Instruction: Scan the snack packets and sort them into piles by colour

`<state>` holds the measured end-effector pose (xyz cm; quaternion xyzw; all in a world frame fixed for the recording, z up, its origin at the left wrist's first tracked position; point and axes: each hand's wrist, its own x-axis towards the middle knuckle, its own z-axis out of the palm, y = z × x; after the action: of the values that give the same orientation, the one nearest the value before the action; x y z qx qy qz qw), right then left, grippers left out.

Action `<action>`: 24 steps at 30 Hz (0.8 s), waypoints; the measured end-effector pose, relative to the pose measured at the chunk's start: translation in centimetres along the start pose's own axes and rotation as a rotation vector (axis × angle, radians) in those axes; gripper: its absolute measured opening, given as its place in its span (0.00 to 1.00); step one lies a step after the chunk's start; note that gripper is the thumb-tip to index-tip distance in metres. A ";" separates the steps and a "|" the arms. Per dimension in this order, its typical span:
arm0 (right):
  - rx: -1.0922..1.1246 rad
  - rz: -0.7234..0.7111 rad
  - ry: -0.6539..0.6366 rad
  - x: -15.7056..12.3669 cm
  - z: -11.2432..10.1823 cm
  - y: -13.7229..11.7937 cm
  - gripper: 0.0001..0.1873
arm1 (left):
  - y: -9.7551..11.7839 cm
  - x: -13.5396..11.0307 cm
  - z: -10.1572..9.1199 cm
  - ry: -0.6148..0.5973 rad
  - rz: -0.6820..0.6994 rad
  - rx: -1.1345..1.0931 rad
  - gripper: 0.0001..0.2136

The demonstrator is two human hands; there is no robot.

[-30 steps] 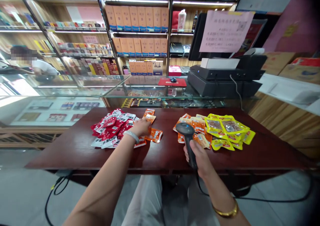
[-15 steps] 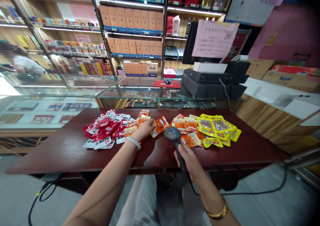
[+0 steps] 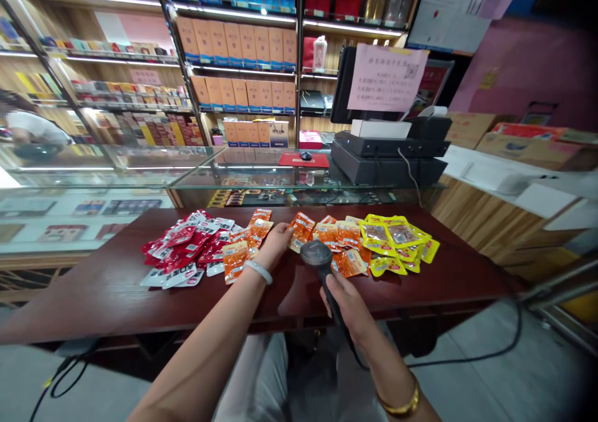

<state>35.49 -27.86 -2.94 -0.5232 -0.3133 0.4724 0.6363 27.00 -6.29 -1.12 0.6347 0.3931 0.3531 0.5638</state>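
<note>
My left hand [image 3: 276, 242] is closed on an orange snack packet [image 3: 299, 231], held just above the dark red table [image 3: 112, 285] in front of the scanner head. My right hand [image 3: 344, 297] grips the handle of a black barcode scanner [image 3: 317, 257], which points toward the packets. Left of my left hand lie several red and white packets [image 3: 180, 250] and a few orange ones [image 3: 236, 257]. To the right of the scanner lies a heap of orange packets [image 3: 348, 247] and yellow packets [image 3: 397, 241].
A glass display counter [image 3: 196, 172] stands behind the table, with a black till and printer [image 3: 387, 154] and a red mouse mat [image 3: 303, 159] on it. Shelves of boxed goods [image 3: 238, 42] fill the back wall. A person [image 3: 28, 129] stands far left. Cables trail on the floor.
My left hand has picked an orange packet from the left pile and carried it right, up to the scanner head. The view has shifted a little to the right.
</note>
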 end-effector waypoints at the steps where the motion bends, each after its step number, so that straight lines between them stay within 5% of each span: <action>1: 0.009 0.002 0.016 -0.1 -0.2 -0.1 0.27 | 0.4 -0.1 0.9 -0.034 -0.024 -0.062 0.11; 5: 0.065 -0.005 0.084 -0.1 -1.2 -0.2 0.26 | 1.7 0.1 4.8 -0.313 -0.046 -0.266 0.25; 8: 0.088 -0.011 0.125 -0.1 -2.1 -0.2 0.26 | 1.7 1.3 5.6 -0.313 0.045 -0.132 0.31; 10: 0.085 -0.001 0.135 -0.1 -2.4 -0.1 0.26 | 1.2 2.4 3.9 -0.201 0.131 0.121 0.29; 13: 0.087 0.017 0.120 -0.2 -2.3 -0.1 0.25 | 0.5 3.4 -1.1 0.003 0.189 0.660 0.24; 17: 0.074 0.014 0.059 0.0 -1.3 0.2 0.24 | 0.1 3.3 -7.8 0.276 0.100 1.290 0.26; 20: 0.028 0.013 0.043 0.4 -0.6 0.4 0.25 | 0.1 3.2 -9.9 0.232 -0.017 1.438 0.31; 24: 0.014 0.013 0.044 0.7 -0.3 0.5 0.25 | 0.6 3.6 -9.3 0.120 0.058 1.447 0.30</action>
<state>35.85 -27.29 -3.52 -0.5310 -0.2927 0.4672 0.6435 20.37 0.97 0.58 0.8385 0.5414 0.0536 -0.0295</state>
